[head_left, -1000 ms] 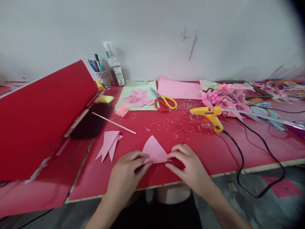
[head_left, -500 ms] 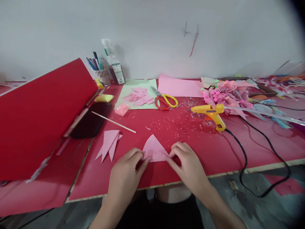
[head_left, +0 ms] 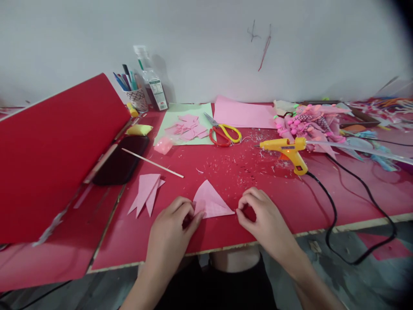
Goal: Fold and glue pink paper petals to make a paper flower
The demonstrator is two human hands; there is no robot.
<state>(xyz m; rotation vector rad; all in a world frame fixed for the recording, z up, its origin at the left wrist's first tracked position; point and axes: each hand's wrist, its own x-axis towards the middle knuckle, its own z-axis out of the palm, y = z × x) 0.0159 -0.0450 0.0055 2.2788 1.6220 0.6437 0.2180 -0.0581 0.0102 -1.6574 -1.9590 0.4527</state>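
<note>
A pink paper piece [head_left: 211, 200], roughly triangular with a curved left side, lies on the red table near its front edge. My left hand [head_left: 171, 228] grips its lower left corner between thumb and fingers. At the pointed right corner is my right hand [head_left: 263, 215], thumb and forefinger closed together at the very tip. A small stack of pointed pink pieces [head_left: 148, 191] rests left of my left hand. Beyond the paper lies a thin pale stick [head_left: 153, 162].
A yellow glue gun [head_left: 287, 150] lies to the right, its black cord [head_left: 332, 215] looping over the table edge. Scissors [head_left: 224, 133], pink scraps [head_left: 187, 128] and pink sheets [head_left: 245, 113] sit farther back. A large red board [head_left: 61, 159] leans at left beside a dark phone-like slab [head_left: 121, 161].
My right hand has shifted right, out to the paper's pointed corner, which now shows in full. My left hand stays on the left corner. The view has tilted slightly.
</note>
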